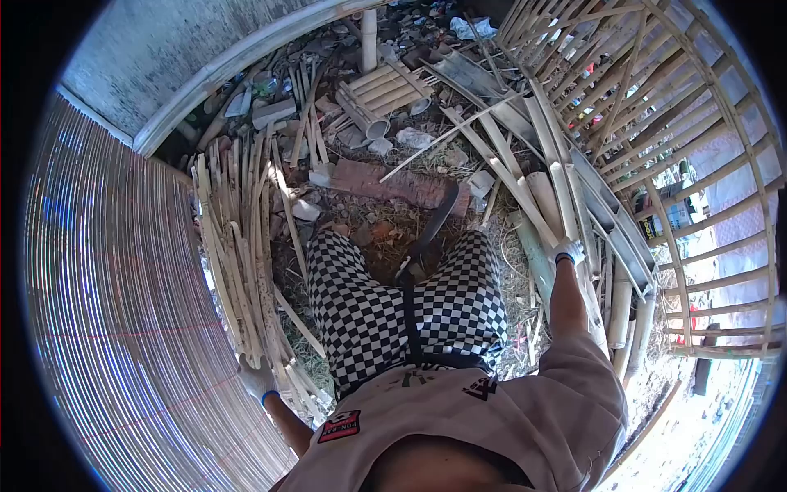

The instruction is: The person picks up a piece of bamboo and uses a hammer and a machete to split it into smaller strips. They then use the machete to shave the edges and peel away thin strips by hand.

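Observation:
My right hand (570, 248), in a pale glove with a blue cuff, is closed around a split bamboo strip (523, 191) in the pile at my right. On the other side, my left hand (257, 379), also gloved, is at the near ends of a bundle of thin bamboo strips (238, 246). Its fingers are too hidden to show whether they grip. A machete (437, 220) with a dark curved blade rests between my knees, its handle end close to my lap. Beyond it lies a reddish slab (393, 187).
A slatted bamboo screen (123, 303) stands along my left. To the right rises a bamboo lattice fence (680, 148), with dark metal channels (594, 184) beside the bamboo. A small bamboo stool (385, 90) sits ahead among rubble, near a pale wall (180, 57).

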`<state>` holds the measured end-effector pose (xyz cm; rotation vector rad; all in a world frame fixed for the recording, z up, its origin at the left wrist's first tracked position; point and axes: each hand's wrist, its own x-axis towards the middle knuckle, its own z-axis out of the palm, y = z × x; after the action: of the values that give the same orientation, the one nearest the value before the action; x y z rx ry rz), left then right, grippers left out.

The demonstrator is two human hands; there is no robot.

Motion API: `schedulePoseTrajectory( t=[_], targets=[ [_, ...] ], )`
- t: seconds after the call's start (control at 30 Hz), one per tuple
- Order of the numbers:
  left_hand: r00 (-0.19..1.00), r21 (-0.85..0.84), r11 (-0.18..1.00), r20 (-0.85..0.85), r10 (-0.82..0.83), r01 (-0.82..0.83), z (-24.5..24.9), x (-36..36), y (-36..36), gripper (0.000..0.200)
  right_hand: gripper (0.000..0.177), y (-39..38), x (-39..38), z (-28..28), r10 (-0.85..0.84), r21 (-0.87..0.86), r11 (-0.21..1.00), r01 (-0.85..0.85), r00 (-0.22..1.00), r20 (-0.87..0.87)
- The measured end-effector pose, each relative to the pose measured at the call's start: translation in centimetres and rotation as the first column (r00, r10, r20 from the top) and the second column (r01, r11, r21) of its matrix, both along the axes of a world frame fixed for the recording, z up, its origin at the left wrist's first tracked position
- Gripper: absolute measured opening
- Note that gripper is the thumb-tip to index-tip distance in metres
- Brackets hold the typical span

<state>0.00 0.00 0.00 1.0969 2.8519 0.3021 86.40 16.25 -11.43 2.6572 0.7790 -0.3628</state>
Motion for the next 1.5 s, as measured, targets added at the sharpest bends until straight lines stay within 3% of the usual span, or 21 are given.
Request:
schedulePoseTrajectory(
  t=[0.07,0.17,0.2,0.3,0.37,0.4,0.47,0.63,0.77,0.83,0.9,0.97,1.03,1.1,1.23,1.3,1.33,1.37,1.4,1.47,1.5],
  targets=[
    [1.000,0.015,1.000,-0.016,-0.027,0.027,-0.3,0.0,-0.3,0.067,0.084,-0.7,-0.1,-0.9,0.095,-0.072,0.993,-0.094,0.995,0.011],
    [0.999,0.072,0.996,0.004,-0.046,0.046,-1.2,-0.1,-0.5,0.069,0.083,-1.6,-2.1,2.4,0.043,0.042,0.998,-0.038,0.993,-0.111],
    [0.998,0.085,0.995,0.012,-0.060,0.059,-1.2,-0.3,-0.3,0.069,0.074,-2.3,-1.6,0.4,0.122,0.146,0.983,-0.107,0.988,-0.096],
    [0.993,0.136,0.987,0.060,-0.100,0.091,-1.2,-0.2,0.6,0.066,0.077,-5.0,-5.1,3.2,0.013,0.415,0.908,0.057,0.986,-0.165],
    [0.986,0.189,0.977,0.113,-0.124,0.101,0.0,1.4,3.1,0.063,0.063,-7.5,-7.4,6.1,0.031,0.457,0.890,-0.015,0.999,-0.027],
    [0.959,0.220,0.971,0.245,-0.145,0.091,1.6,2.8,4.7,0.062,0.060,-9.0,-8.0,7.2,0.061,0.453,0.888,-0.079,0.997,0.054],
    [0.874,0.297,0.944,0.409,-0.264,0.146,3.4,5.0,8.9,0.061,0.050,-11.2,-9.6,11.4,0.109,0.436,0.876,-0.206,0.965,0.237],
    [0.639,0.507,0.774,0.461,-0.616,0.379,6.7,11.9,19.7,0.057,0.038,-17.2,-12.0,23.0,0.151,0.342,0.852,-0.397,0.810,0.567],
    [0.278,0.626,0.665,0.608,-0.744,0.407,7.2,19.4,25.6,0.055,0.043,-21.3,-14.1,28.8,0.114,0.348,0.832,-0.433,0.747,0.655],
    [0.074,0.654,0.619,0.659,-0.748,0.435,5.3,23.2,27.5,0.055,0.048,-22.8,-15.0,30.3,0.094,0.323,0.870,-0.373,0.768,0.633],
    [-0.102,0.513,0.744,0.845,-0.524,0.428,5.6,27.5,28.4,0.058,0.050,-23.5,-16.5,31.3,0.079,0.346,0.862,-0.369,0.774,0.628],
    [-0.361,0.430,0.832,0.882,-0.303,0.350,2.0,31.2,29.3,0.067,0.051,-23.7,-17.4,31.5,0.089,0.393,0.832,-0.391,0.794,0.602],
    [-0.647,0.263,0.908,0.762,0.011,0.325,-0.7,34.1,29.7,0.095,0.051,-23.5,-18.0,31.1,0.129,0.460,0.770,-0.441,0.815,0.566],
    [-0.626,0.159,0.941,0.777,0.067,0.298,-1.4,36.9,29.5,0.112,0.051,-22.5,-19.3,31.4,0.192,0.507,0.726,-0.465,0.845,0.500],
    [-0.710,0.043,0.996,0.699,-0.083,-0.075,-1.2,38.0,31.1,0.105,0.055,-20.5,-20.4,30.5,0.338,0.585,0.633,-0.507,0.861,0.380],
    [-0.815,0.221,0.938,0.468,-0.341,-0.266,-0.4,35.1,32.9,0.075,0.059,-19.4,-21.4,30.1,0.410,0.607,0.584,-0.539,0.841,0.353],
    [-0.758,0.300,0.875,0.441,-0.481,-0.381,2.1,33.2,33.1,0.068,0.063,-18.7,-22.0,29.9,0.439,0.621,0.564,-0.545,0.834,0.334],
    [-0.735,0.287,0.862,0.451,-0.506,-0.418,2.5,30.6,34.5,0.065,0.062,-17.7,-22.4,29.8,0.460,0.630,0.539,-0.559,0.822,0.335],
    [-0.788,0.310,0.840,0.308,-0.532,-0.446,3.2,27.9,36.1,0.060,0.061,-16.6,-22.9,29.6,0.481,0.640,0.516,-0.570,0.811,0.334],
    [-0.744,0.285,0.863,0.437,-0.505,-0.418,4.3,23.0,38.9,0.049,0.062,-14.1,-23.0,28.3,0.542,0.668,0.416,-0.617,0.758,0.362],
    [-0.701,0.377,0.828,0.448,-0.555,-0.414,6.2,21.1,39.2,0.045,0.063,-12.5,-23.0,27.3,0.563,0.681,0.396,-0.616,0.749,0.350]
  ],
)
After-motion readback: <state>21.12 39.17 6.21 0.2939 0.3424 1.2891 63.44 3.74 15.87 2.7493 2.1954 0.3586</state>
